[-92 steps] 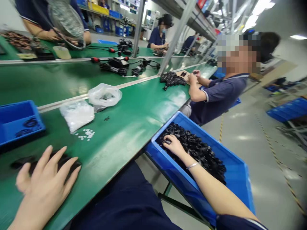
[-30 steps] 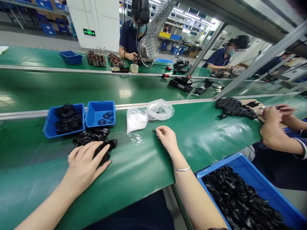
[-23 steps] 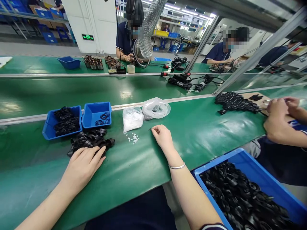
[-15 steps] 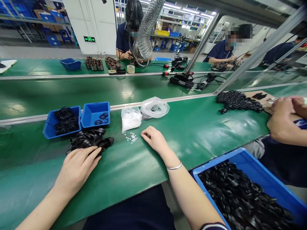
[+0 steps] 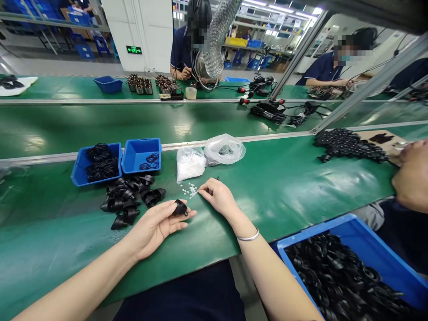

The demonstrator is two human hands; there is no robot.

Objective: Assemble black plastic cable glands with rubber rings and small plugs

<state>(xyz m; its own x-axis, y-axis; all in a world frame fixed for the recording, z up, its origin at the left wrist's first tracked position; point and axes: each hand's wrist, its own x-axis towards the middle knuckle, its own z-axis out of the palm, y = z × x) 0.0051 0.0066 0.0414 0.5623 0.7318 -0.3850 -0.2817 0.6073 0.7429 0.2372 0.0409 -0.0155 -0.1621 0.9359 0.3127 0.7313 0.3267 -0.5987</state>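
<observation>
- We find the left hand (image 5: 154,234) turned palm up above the green counter (image 5: 274,227), a black rubber part (image 5: 180,207) sitting at its thumb and fingertips; we cannot tell how firm the hold is.
- We find the right hand (image 5: 216,197) resting on the counter, its fingertips (image 5: 202,191) drawn together at the edge of the white bits (image 5: 189,191). Whether they hold one is too small for us to tell.
- The hands are apart, just beside each other.
- The loose black parts (image 5: 125,196) lie just left of the hands, in front of two blue trays of black rings (image 5: 96,162).
- Risk: the white bits lie loose beside the white bag (image 5: 190,165). We judge that a brush from the wrist could scatter them, and pale specks would be hard to recover.
- Risk: a palm-up hold could let the part roll off into the loose pile.
- Risk: parts nudged over the counter's near edge could miss the blue bin (image 5: 321,230) and reach the floor.
</observation>
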